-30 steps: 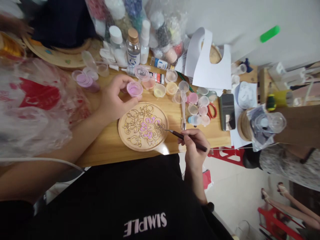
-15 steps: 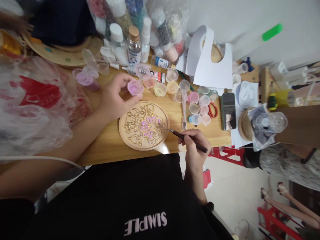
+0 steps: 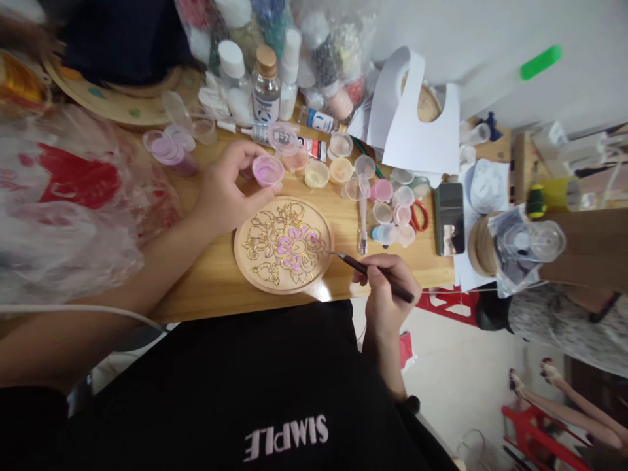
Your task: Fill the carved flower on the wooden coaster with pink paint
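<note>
My left hand (image 3: 235, 186) grips a small clear cup of purple paint (image 3: 268, 171) between thumb and fingers, just above the far edge of a round wooden plaque (image 3: 255, 278). Gold outlines of flowers cover the plaque, and several petals of the large flower (image 3: 298, 247) are filled with purple. In my right hand (image 3: 385, 288) is a dark-handled tool with a thin metal tip (image 3: 373, 269), held like a pen. Its tip points at the right side of the plaque; I cannot tell whether it touches the surface.
Small paint cups (image 3: 341, 170) crowd the table behind the plaque, with red scissors (image 3: 420, 216) and a phone (image 3: 450, 219) to their right. Bottles (image 3: 266, 88) stand at the back. A plastic bag (image 3: 73, 203) lies at left. Another person's legs (image 3: 574, 399) show at lower right.
My right hand and the tool have shifted slightly right, drawing the tip from the purple petal toward the plaque's right edge. The left hand keeps its hold on the cup.
</note>
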The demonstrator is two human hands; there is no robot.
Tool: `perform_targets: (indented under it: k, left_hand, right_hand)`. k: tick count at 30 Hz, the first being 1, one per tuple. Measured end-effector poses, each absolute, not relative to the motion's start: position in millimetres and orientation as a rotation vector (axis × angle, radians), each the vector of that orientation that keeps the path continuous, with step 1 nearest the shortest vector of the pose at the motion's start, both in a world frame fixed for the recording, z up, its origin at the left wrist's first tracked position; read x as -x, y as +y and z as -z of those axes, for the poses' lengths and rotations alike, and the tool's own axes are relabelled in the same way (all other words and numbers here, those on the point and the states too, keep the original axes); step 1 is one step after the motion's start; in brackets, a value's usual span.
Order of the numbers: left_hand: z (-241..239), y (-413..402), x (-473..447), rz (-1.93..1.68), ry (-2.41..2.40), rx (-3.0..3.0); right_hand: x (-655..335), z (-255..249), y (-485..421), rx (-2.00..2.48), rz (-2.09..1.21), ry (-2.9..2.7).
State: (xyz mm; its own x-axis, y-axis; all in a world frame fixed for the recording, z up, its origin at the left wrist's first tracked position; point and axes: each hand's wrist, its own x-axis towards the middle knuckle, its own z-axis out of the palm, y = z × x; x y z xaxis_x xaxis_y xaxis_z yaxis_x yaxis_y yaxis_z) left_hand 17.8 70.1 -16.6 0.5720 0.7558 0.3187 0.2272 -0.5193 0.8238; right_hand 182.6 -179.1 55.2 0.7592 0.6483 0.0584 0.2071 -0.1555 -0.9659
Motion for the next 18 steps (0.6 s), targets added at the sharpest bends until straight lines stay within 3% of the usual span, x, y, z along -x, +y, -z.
perform_targets:
  k: [18]
  left_hand:
    - [16.7, 70.6, -17.9, -0.918, 0.775, -2.06]
  right_hand:
    - [-177.4, -59.8, -174.9, 1.752, -0.443, -0.641]
